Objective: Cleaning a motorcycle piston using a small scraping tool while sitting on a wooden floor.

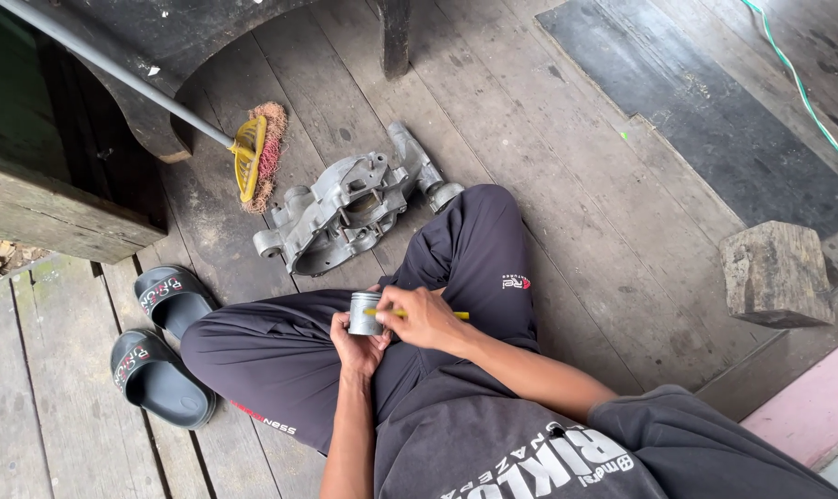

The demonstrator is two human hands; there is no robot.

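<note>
two hands work near the engine casing [345, 212]: left hand [359, 346] fingers grip a metal piston [364, 312], right hand [424, 319] fingers pinch a yellow tool [437, 315] against it.

Weathered grey plank floor [567, 176], lit by flat daylight. A dark mat [705, 111] is laid at upper right, with a wooden block [775, 273] set near it. Dark timber framing [59, 185] is seen upper left.

Home porch repair spot, plank floor [548, 185], engine casing [345, 211], sandals [160, 356]
</note>
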